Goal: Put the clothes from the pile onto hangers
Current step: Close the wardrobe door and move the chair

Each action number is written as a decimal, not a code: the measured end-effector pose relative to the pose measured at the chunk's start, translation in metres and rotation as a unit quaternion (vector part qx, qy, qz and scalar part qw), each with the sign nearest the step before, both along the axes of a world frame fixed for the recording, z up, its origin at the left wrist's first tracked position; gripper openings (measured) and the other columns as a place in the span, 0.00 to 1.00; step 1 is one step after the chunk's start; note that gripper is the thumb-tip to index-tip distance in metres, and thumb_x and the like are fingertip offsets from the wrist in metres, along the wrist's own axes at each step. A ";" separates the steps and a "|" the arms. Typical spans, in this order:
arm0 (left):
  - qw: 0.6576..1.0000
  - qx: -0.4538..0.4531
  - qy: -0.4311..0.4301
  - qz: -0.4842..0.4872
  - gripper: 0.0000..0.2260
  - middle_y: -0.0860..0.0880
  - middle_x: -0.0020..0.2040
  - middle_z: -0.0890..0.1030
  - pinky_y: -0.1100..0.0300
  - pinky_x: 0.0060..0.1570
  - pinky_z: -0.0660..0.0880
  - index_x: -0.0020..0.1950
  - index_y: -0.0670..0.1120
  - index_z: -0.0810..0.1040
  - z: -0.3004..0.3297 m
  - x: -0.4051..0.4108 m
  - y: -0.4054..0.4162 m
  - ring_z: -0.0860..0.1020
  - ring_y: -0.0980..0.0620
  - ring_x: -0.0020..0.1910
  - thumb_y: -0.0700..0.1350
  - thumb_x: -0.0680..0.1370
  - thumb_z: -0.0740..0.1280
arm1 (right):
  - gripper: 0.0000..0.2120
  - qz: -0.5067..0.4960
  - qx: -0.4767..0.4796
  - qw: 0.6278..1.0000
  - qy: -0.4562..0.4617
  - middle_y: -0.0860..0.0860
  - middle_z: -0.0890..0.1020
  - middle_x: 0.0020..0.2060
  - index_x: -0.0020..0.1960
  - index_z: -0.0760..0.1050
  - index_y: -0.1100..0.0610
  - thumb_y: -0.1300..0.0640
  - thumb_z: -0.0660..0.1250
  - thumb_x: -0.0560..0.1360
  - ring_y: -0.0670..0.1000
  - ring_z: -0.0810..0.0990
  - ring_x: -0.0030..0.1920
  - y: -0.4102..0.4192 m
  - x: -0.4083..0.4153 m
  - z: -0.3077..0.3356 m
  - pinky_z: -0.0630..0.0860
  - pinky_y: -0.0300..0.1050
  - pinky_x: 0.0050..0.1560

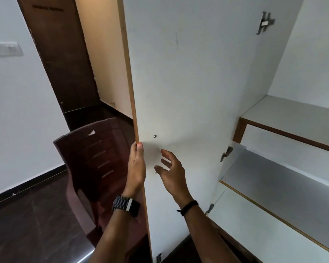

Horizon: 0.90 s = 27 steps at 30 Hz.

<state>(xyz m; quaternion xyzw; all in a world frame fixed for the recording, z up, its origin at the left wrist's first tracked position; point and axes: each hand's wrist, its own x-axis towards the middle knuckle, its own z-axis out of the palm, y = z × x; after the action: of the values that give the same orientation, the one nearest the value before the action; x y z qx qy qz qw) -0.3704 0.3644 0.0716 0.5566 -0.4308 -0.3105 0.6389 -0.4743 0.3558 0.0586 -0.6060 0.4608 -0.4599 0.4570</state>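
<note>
A white wardrobe door (188,76) stands open in front of me, its inner face toward me. My left hand (136,168) grips the door's wooden edge, thumb on the inner face and fingers hidden behind it. My right hand (170,168) hovers just off the inner face with relaxed, spread fingers, holding nothing. No clothes and no hangers are in view.
White wardrobe shelves (285,114) with wooden edging lie to the right. A dark brown plastic chair (91,158) stands to the left behind the door. A dark room door (63,54) and a wall switch (7,49) are further left. The floor is dark.
</note>
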 end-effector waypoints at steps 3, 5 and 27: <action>0.999 0.008 0.047 -0.026 0.27 0.49 0.62 0.78 0.47 0.66 0.70 0.64 0.51 0.74 -0.012 0.010 -0.006 0.75 0.50 0.63 0.67 0.78 0.50 | 0.24 -0.016 -0.006 1.000 0.010 0.45 0.73 0.63 0.68 0.69 0.53 0.67 0.68 0.75 0.46 0.73 0.65 -0.008 0.009 -0.009 0.74 0.40 0.61; 0.997 -0.001 0.073 -0.031 0.22 0.47 0.57 0.81 0.52 0.60 0.74 0.60 0.48 0.77 -0.011 0.008 0.000 0.78 0.48 0.58 0.59 0.82 0.50 | 0.22 -0.034 -0.013 0.999 0.003 0.43 0.73 0.60 0.66 0.71 0.53 0.66 0.68 0.75 0.44 0.74 0.63 -0.005 0.006 -0.011 0.74 0.34 0.58; 0.959 -0.120 -0.015 -0.257 0.12 0.54 0.64 0.70 0.70 0.61 0.69 0.50 0.67 0.80 -0.011 -0.293 0.105 0.70 0.64 0.63 0.53 0.78 0.58 | 0.12 -0.219 -0.077 0.971 -0.063 0.33 0.82 0.49 0.57 0.75 0.45 0.49 0.61 0.74 0.38 0.79 0.55 0.141 -0.302 -0.001 0.74 0.30 0.52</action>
<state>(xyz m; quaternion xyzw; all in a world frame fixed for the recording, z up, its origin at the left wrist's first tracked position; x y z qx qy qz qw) -0.6630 0.4692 0.0602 0.3511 -0.6032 -0.4012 0.5932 -0.7765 0.4973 0.0580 -0.4929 0.5161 -0.6204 0.3254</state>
